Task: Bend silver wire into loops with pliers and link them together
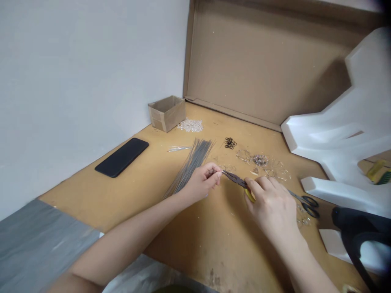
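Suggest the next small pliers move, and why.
Perhaps check the tips of the pliers before turning them: the right hand holds them close to the fingers of the left hand, and whatever lies between is too small to make out.

Looks moderately bright; falls into shadow on the cardboard panel at upper right and across the tabletop below centre; blackens in the top right corner, smears wire loops right of centre, stretches toward the edges
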`<state>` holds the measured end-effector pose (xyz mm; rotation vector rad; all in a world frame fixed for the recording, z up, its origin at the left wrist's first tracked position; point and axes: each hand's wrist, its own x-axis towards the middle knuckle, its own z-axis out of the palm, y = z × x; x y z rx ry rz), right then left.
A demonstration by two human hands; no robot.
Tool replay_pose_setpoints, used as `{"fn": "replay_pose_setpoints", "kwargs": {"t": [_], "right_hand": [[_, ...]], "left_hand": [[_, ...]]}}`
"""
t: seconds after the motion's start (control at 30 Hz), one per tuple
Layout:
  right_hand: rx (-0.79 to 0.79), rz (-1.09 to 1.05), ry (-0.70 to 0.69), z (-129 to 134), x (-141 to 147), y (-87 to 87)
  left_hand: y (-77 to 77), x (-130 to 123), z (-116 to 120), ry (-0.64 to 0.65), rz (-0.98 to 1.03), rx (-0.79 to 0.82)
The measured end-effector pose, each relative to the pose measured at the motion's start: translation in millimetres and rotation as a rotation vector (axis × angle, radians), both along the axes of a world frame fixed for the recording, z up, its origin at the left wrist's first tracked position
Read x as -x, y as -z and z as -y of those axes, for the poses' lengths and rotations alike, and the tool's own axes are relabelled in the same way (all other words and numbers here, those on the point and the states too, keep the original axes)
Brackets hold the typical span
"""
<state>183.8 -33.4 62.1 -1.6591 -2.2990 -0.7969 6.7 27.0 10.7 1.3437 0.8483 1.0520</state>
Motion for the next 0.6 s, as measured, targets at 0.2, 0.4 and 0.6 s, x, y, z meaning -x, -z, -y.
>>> {"fn": "replay_pose_setpoints", "kwargs": {"t": [0.2, 0.4, 0.6], "right_hand": [[-0.003, -0.015, -0.016, -2.3, -1.4, 2.3], [0.006, -0.014, -0.015, -3.9, -2.6, 1.1], [0.008, 0.004, 0.038, 0.8, 3.2, 0.5]], "left_hand": [[-1.0, 0.6, 0.7, -0.005, -0.005, -0.022], [-1.7, 0.8, 0.5, -0.012, -0.014, -0.027], [1.6, 0.0, 3.1, -0.105, -0.14, -0.13]]}}
